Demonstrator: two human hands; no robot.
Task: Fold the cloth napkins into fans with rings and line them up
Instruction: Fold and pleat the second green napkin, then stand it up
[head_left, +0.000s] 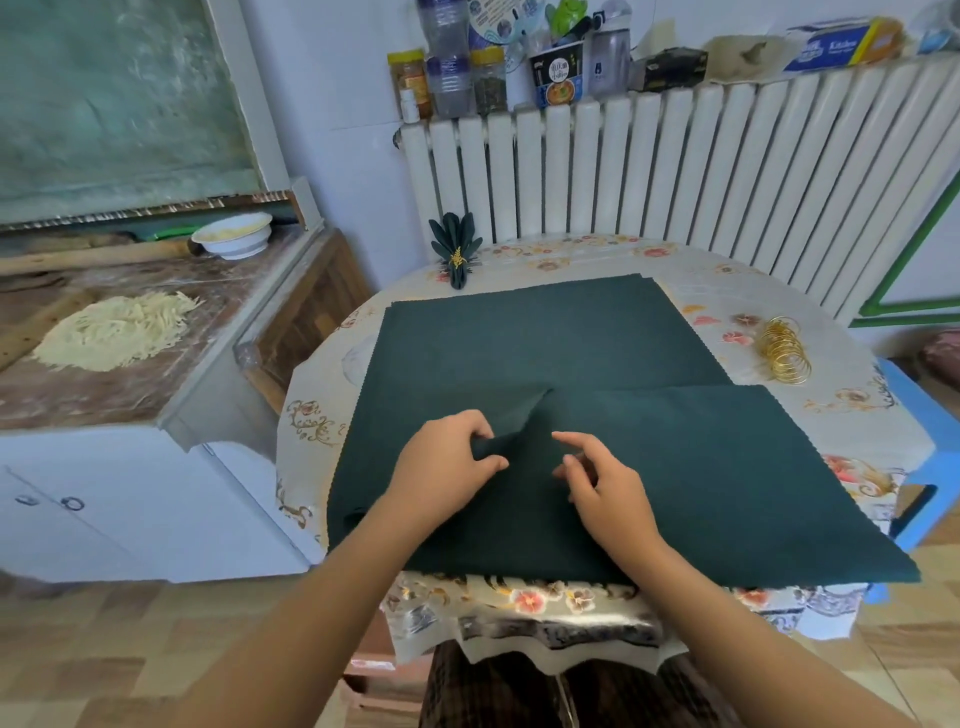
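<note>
A stack of dark green cloth napkins (545, 343) lies flat on the round table. The top napkin (727, 483) is folded over toward me. My left hand (441, 467) pinches a raised pleat of it near the middle. Just to the right, my right hand (602, 483) touches the cloth with loosely curled fingers. One finished green fan napkin (456, 244) with a gold ring stands at the table's far left edge. A heap of gold rings (784, 351) lies on the right of the table.
The table's floral plastic cover (571, 257) shows round the napkins. A white radiator (675, 166) stands behind, with bottles and boxes on top. A counter at left holds shredded dough (114, 332) and a white bowl (234, 236). A blue stool (919, 441) stands at right.
</note>
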